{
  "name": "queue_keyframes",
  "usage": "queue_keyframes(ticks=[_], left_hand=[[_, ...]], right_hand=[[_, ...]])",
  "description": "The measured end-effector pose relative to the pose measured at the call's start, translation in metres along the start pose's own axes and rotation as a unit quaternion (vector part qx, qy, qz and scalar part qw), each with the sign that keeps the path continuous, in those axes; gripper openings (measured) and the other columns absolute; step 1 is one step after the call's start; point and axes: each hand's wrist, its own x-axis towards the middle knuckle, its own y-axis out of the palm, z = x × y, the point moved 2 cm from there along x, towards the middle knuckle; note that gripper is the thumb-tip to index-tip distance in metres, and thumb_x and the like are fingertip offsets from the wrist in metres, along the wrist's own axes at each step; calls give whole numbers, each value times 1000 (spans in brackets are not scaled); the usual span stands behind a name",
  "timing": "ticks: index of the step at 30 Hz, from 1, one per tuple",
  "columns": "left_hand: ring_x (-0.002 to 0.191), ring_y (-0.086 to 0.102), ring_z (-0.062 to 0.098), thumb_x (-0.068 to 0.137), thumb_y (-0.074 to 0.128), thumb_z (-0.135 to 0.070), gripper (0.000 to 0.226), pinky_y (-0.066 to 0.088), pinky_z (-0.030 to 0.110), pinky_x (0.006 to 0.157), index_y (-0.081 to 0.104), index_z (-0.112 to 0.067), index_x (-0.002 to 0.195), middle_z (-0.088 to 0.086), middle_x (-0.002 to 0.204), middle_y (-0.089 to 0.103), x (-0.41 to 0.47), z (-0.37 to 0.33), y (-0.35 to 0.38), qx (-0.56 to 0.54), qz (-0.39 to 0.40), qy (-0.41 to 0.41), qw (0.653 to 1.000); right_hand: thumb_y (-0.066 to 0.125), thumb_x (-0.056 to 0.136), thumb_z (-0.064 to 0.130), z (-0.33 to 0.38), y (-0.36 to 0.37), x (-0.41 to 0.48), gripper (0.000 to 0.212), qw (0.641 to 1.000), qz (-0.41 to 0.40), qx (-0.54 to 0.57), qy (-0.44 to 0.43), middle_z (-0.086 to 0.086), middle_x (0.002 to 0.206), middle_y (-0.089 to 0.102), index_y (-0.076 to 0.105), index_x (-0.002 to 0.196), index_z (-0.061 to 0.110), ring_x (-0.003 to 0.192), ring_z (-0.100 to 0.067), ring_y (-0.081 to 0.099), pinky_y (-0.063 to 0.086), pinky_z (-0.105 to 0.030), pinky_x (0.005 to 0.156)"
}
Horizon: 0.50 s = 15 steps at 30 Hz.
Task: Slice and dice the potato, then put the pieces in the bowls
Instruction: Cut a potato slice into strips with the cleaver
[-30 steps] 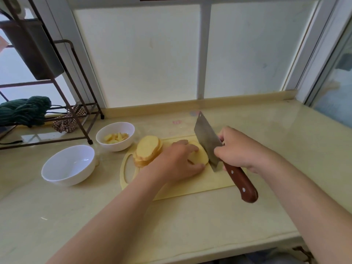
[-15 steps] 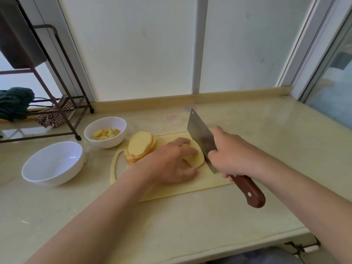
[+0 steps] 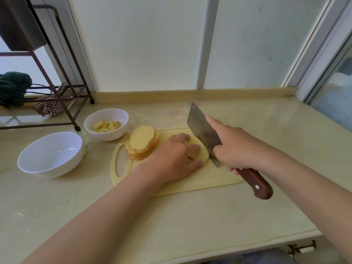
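Observation:
A pale yellow cutting board (image 3: 192,182) lies on the counter. My left hand (image 3: 175,157) presses flat potato slices (image 3: 202,153) down on it, fingers curled over them. My right hand (image 3: 238,149) grips a cleaver (image 3: 202,128) by its brown handle, index finger stretched along the blade, whose edge meets the slices' right side. A leaning stack of potato slices (image 3: 142,142) rests at the board's left. The small white bowl (image 3: 106,123) holds cut potato pieces. The larger white bowl (image 3: 50,154) has nothing in it.
A dark metal rack (image 3: 62,77) stands at the back left with a patterned cloth (image 3: 50,106) and a green cloth (image 3: 13,88) near it. A window wall runs behind the counter. The counter's front edge is close below my arms.
The cleaver blade has come down against the right side of the potato slices, and my right index finger now lies along the blade. The camera has shifted slightly.

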Motion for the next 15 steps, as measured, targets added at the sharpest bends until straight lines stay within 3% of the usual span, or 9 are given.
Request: queue_keyframes(ticks=[4, 8, 11, 13, 15], left_hand=[[134, 44, 28, 90, 63, -49, 49, 38, 43, 110, 60, -28, 135, 11, 147, 43, -3, 5, 0, -38, 0, 3, 999], [132, 45, 23, 93, 64, -37, 41, 36, 33, 111, 62, -25, 133, 7, 148, 42, -6, 7, -3, -60, 3, 1, 998], [111, 52, 16, 95, 61, -26, 31, 36, 24, 102, 66, -22, 126, 4, 145, 44, -7, 9, -7, -67, -1, 5, 998], [95, 46, 9, 95, 59, -19, 26, 36, 20, 94, 68, -20, 120, 2, 142, 47, -9, 10, -8, -69, -13, 17, 997], [92, 46, 9, 94, 60, -15, 23, 37, 20, 91, 70, -18, 115, 2, 138, 50, -11, 10, -8, -68, -24, 36, 997]], right_hand=[[42, 91, 4, -2, 1, 0, 96, 1000, -3, 7, -9, -10, 91, 69, -4, 160, 53, 52, -22, 68, 61, -35, 51], [42, 92, 4, -4, 1, 1, 96, 1000, -2, 23, -7, -10, 97, 67, -4, 160, 54, 56, -23, 70, 62, -36, 52], [42, 94, 4, -6, 0, 1, 95, 1000, -4, 30, 2, -12, 88, 68, -4, 160, 54, 51, -20, 66, 57, -30, 49], [42, 94, 4, -6, 0, 1, 94, 1000, -5, 30, 3, -12, 88, 68, -4, 161, 53, 50, -19, 66, 56, -29, 48], [41, 93, 4, -6, 0, 2, 95, 1000, -6, 30, 5, -12, 88, 69, -4, 161, 52, 51, -20, 66, 55, -29, 48]])
